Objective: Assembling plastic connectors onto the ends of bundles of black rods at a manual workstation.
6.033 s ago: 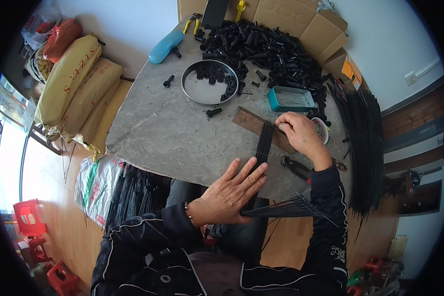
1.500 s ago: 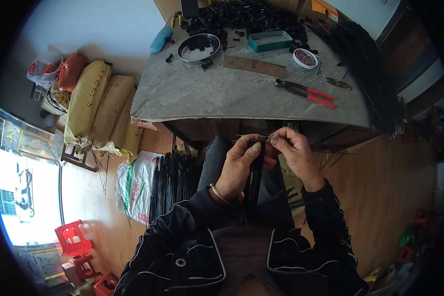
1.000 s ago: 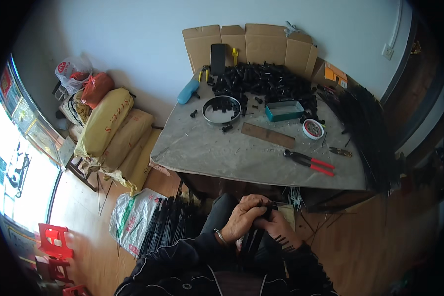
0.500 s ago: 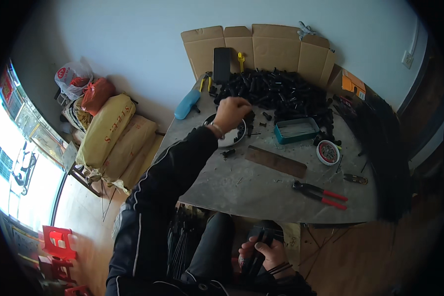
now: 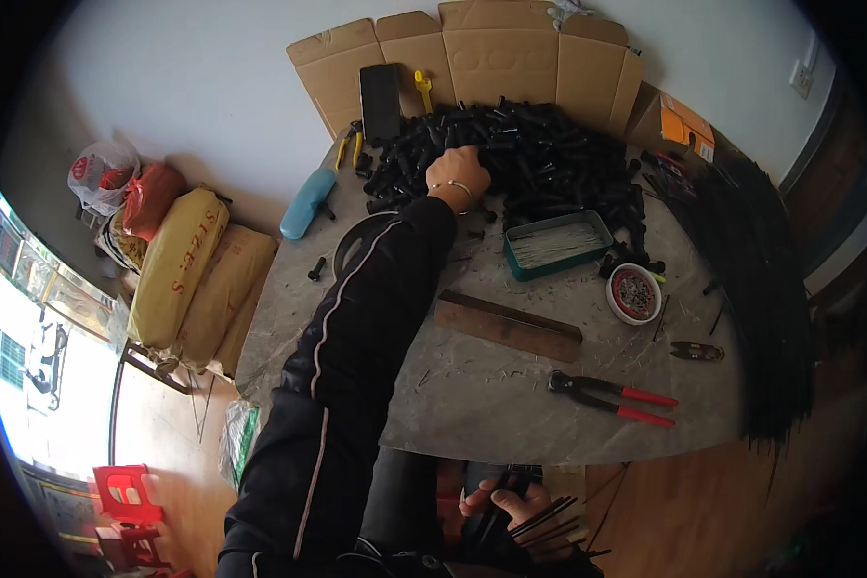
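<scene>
A: Hands first, near to far?

B: Right hand, below the table edge by the lap: fingers curled closed around a bundle of black rods, several fanning out to its right. Left hand, across the table: back upward, at the heap of black cylinders. Its fingertips are hidden; opening and any hold cannot be told.

A: Step in hand?

B: Judged a reach to the heap for a part while the right keeps the bundle. Next move probably calls for a pinch on one loose piece, a lift clear of its neighbours, and a steady right grip.

A: Materials, same order?

B: Rods: slim, stiff-looking. Table: grey, stone-patterned, strewn with fine clippings. Pincers: dark head, red-sleeved handles. Brown bar: long, rectangular, rust-like. Teal tin: smooth-walled, holding pale, needle-thin wires. Cylinders: short, partly glossy. Cardboard behind: tan, creased into panels.
</scene>
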Demonstrator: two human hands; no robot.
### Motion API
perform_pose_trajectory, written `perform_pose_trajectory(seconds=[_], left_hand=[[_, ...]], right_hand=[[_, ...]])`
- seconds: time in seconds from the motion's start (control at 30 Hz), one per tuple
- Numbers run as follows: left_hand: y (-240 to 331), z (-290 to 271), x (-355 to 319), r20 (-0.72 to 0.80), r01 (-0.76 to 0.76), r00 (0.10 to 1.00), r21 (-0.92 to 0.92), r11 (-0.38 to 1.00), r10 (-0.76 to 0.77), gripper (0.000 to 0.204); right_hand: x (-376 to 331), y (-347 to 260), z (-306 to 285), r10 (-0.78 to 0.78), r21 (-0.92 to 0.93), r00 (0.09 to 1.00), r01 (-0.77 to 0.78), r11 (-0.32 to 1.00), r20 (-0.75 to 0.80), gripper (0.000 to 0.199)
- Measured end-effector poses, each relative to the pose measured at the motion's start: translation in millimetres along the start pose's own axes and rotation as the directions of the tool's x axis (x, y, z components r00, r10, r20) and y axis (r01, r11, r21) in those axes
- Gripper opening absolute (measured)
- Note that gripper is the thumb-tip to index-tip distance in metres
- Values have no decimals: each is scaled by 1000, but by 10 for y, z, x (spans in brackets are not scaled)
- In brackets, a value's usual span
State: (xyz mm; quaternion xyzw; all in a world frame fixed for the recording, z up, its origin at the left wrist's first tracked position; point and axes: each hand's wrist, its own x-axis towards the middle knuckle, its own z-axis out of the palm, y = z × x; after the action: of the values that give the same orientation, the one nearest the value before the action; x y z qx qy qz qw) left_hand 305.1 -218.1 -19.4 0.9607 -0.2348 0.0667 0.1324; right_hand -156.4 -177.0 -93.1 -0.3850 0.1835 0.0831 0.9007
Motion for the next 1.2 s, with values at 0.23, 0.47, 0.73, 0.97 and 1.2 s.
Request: perform_pose_trajectory(seconds=[0.23, 0.47, 0.73, 0.97, 1.2], left_hand=[[-53, -595, -343, 490, 466, 860, -868, 172, 141, 41], [17, -36, -501, 213, -273, 936, -66, 960, 281, 33], [-52, -281, -630, -15, -351, 936, -84, 932, 351, 31], [86, -1012, -2283, 341, -159, 805, -664, 731, 485, 17], [-427, -710, -3915, 643, 582, 689, -765, 275, 334, 15]], right_hand=[[-31, 13, -47, 12, 75, 1000, -13, 997, 7, 18], [-145, 31, -18, -4, 88, 1000, 4, 996, 4, 16], [-222, 73, 6, 27, 107, 999, -29, 994, 25, 20], [-172, 30, 134, -56, 175, 998, 54, 983, 8, 23], [-243, 158, 347, -114, 15, 993, 114, 993, -12, 17]])
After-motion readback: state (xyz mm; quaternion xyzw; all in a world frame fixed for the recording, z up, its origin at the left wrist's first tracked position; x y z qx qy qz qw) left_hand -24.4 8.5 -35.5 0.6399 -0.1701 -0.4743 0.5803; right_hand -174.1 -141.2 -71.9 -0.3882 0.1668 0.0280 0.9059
